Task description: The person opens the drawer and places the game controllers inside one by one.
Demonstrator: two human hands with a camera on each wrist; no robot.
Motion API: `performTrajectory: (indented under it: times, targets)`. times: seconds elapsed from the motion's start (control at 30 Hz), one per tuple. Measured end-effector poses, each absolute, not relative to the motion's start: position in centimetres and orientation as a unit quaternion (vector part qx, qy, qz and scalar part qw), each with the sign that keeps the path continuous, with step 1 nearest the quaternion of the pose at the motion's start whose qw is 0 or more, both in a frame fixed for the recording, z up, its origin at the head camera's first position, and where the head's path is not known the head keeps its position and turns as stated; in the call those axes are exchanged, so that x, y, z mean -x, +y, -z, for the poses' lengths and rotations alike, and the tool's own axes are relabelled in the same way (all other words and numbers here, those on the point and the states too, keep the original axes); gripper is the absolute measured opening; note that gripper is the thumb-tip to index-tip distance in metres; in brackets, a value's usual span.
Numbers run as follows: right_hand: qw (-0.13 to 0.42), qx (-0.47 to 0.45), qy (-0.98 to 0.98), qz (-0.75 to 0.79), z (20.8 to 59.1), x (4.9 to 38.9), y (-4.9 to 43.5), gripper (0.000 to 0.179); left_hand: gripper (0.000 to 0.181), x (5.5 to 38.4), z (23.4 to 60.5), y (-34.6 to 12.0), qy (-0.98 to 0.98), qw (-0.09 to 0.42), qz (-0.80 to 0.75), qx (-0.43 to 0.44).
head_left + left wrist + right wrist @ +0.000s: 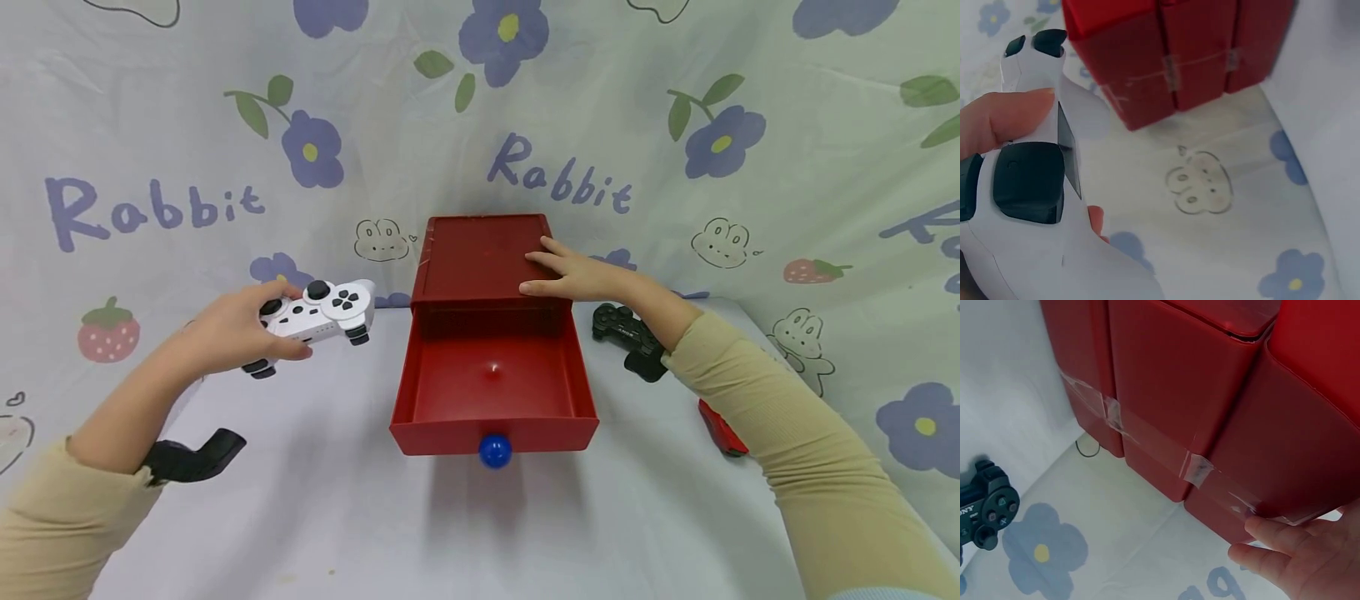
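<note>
White game controller (326, 310) sits in the left hand (232, 329), held up above the white table (337, 517) – thumb and fingers closed around its left end, the other end jutting out toward the middle. To the right of that grip stands a red cabinet (483, 258), its drawer (495, 383) pulled out toward the person, with a blue knob (495, 451) on the front. Right hand (577, 273), fingers spread and holding nothing, rests at the cabinet's upper right edge. Beyond the drawer from the gripping hand, a black controller (626, 333) lies on the table, partly hidden by the right arm; farther right, beside the sleeve, is a red object (722, 429) – also partly covered, too little showing to identify.
</note>
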State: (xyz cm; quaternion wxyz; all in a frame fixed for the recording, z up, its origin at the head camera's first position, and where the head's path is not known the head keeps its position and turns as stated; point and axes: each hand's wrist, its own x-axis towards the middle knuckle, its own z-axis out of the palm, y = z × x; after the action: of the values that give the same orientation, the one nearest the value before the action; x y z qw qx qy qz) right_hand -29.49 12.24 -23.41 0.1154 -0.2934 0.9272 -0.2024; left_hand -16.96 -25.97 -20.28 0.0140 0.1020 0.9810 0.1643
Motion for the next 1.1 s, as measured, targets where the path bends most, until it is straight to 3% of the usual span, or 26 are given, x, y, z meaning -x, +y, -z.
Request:
performTrajectory:
  times: [0.37,0.6,1.1]
  targets:
    - [0.113,0.290,0.928,0.207,23.5,29.5,12.4,0.073,0.060,15.6,18.1,-21.0,0.975,-0.016,-0.171,-0.139]
    - [0.113,0.289,0.928,0.206,23.6,29.5,12.3,0.073,0.051,15.5,17.5,-18.3,0.966,-0.001,-0.194,-0.173]
    - [0.114,0.280,0.932,0.202,23.4,29.5,12.1,0.073,0.056,16.1,18.6,-11.6,0.951,0.031,-0.198,-0.237]
